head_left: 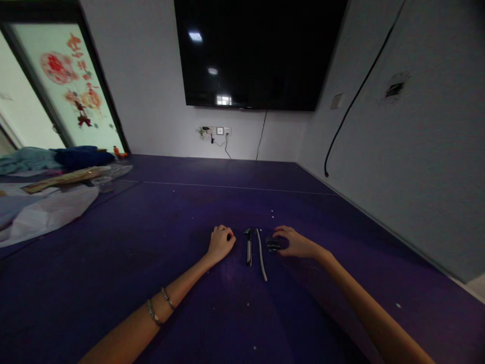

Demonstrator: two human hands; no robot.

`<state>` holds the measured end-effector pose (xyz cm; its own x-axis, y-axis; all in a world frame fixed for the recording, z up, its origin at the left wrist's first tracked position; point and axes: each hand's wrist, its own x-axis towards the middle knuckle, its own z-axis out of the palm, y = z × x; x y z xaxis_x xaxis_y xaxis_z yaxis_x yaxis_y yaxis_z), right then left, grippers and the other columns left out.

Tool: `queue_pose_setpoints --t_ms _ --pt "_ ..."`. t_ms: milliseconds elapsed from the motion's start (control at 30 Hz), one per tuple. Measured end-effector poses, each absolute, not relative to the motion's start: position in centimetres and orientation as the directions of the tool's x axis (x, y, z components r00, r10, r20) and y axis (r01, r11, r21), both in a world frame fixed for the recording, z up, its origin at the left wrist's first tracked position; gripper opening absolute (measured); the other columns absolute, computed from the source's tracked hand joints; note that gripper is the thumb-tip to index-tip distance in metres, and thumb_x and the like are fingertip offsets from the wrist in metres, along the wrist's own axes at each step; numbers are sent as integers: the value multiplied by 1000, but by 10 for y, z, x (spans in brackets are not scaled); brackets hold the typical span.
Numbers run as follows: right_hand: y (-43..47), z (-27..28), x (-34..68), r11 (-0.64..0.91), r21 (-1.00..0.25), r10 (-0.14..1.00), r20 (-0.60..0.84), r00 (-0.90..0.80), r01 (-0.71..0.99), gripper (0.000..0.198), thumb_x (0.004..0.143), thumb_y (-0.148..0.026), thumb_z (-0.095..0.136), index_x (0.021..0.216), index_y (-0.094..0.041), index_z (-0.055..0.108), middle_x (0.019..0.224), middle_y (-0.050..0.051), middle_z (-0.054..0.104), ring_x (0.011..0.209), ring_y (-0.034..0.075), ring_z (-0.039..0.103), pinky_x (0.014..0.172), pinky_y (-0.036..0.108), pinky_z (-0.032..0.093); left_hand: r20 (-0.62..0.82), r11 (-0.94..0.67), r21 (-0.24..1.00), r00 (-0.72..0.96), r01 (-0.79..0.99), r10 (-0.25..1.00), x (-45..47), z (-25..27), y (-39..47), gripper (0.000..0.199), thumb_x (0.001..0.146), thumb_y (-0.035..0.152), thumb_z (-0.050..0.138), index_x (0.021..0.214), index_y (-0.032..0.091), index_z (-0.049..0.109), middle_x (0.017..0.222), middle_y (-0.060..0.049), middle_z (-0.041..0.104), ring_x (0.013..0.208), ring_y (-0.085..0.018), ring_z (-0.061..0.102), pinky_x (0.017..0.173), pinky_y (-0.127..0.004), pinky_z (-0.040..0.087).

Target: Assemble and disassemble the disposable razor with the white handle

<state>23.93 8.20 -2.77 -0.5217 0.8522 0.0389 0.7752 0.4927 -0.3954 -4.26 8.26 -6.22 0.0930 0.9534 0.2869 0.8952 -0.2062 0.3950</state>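
Observation:
My right hand [297,243] rests on the purple surface, thumb and fingers curved around the right side of a small dark case [273,244] with clear edges. Left of that case lies a thin, pale, slightly bent handle [261,255]; its far end is dark and too small to make out. Beside it is a razor [249,248] with a grey and black handle, its head pointing away from me. My left hand [222,243] lies left of the razor, apart from it, fingers curled into a loose fist. Nothing shows inside that fist.
A broad purple surface [159,217] stretches to the wall, with small white specks on it. Cloths [85,156], a plastic sheet [56,207] and a flat yellowish piece [68,179] lie at far left. A television [261,55] and a black cable [356,96] hang on the walls.

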Motion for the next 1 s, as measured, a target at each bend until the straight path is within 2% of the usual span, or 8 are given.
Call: queue_pose_setpoints --t_ms 300,400,467,533,600,667,800,1000 --pt "87 -37 233 494 -363 851 16 -525 790 57 64 -32 64 118 -15 57 130 14 44 120 27 40 98 39 33 309 -226 412 97 883 946 -42 -62 82 14 79 21 51 75 18 64 88 -5 59 90 -20 51 80 -31 38" --pt "83 -32 232 518 -352 845 67 -530 780 59 64 -34 65 119 -14 56 129 15 46 118 26 42 96 37 35 350 -255 391 114 884 930 -41 -57 77 13 79 22 51 74 18 63 87 -5 59 89 -20 51 79 -32 38" --pt "76 -25 228 513 -358 856 147 -495 780 48 67 -32 63 111 -14 60 120 13 53 111 24 48 93 34 37 396 -298 350 147 888 906 -39 -53 72 13 79 23 51 74 18 62 87 -5 59 90 -20 51 80 -32 38" --pt "65 -18 221 438 -378 898 211 -385 816 28 72 -30 56 95 -16 64 101 9 62 94 20 56 83 30 42 414 -337 306 195 890 889 -36 -49 66 16 80 25 50 72 18 62 85 -6 60 89 -20 52 82 -33 38" --pt "52 -16 210 325 -415 944 195 -266 850 19 77 -29 49 81 -18 64 80 5 65 73 17 59 68 26 43 389 -363 272 243 891 889 -30 -46 60 20 81 29 49 70 18 62 81 -6 61 86 -21 54 82 -34 38" --pt "38 -17 197 268 -446 963 116 -242 854 24 80 -32 46 72 -18 63 66 3 64 61 15 59 57 24 40 329 -367 246 279 897 902 -22 -44 54 27 82 37 49 68 18 63 78 -6 63 83 -22 56 80 -35 39" --pt "18 -28 173 277 -431 957 42 -287 859 29 81 -34 46 63 -18 63 63 3 66 59 15 61 53 23 36 198 -363 185 328 913 924 -6 -42 48 39 82 48 45 69 17 66 74 -8 67 80 -24 60 76 -36 42" --pt "14 -36 158 265 -338 963 39 -268 903 30 81 -34 47 61 -18 63 64 6 67 62 18 64 51 24 34 145 -346 118 329 931 933 4 -44 50 36 82 41 45 74 17 70 78 -11 70 84 -25 63 77 -36 43"
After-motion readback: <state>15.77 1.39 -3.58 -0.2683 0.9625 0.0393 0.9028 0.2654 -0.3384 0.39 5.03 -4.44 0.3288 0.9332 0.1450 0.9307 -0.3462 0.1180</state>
